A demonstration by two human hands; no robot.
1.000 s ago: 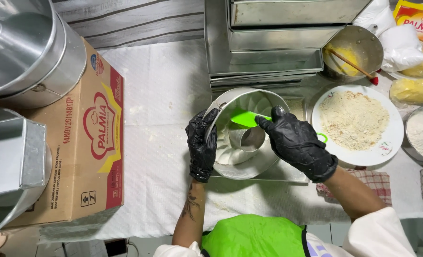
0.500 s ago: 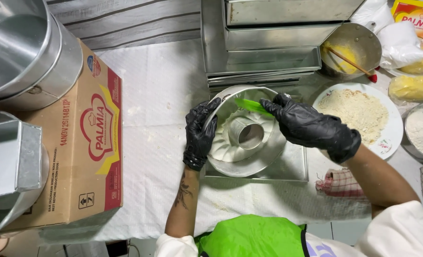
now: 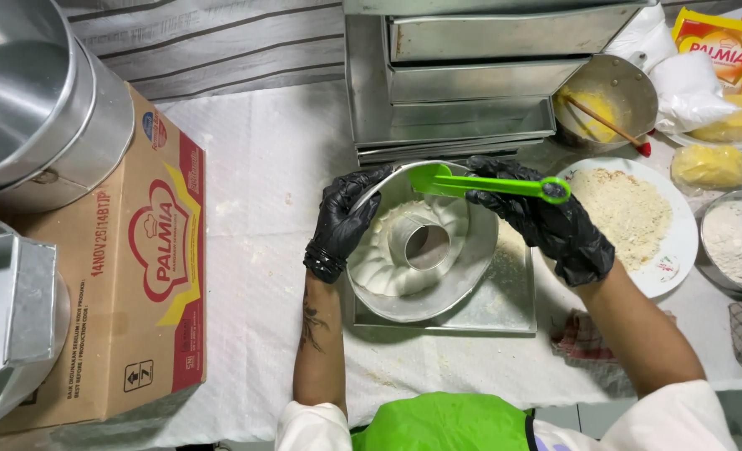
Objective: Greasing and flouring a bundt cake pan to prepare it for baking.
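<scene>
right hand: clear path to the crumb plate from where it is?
Probably yes. The right hand holds a green brush over the ring mould; the crumb plate lies right beside it, uncovered, nothing between. The brush keeps its fingers busy, though.

Left hand (image 3: pixel 343 219): gloved in black, fingers curled in a closed grip, thumb and fingertips pointing up and to the right. The wrist is bent slightly. The left forearm is bare, runs almost straight up from the lower edge of the view, and bears a dark tattoo on its inner side. Right hand (image 3: pixel 545 219): gloved in black, fingers clamped together in a pinch, knuckles turned upward. The right forearm is bare and enters diagonally from the lower right. White sleeves cover both upper arms. The two hands are near each other, apart.
</scene>
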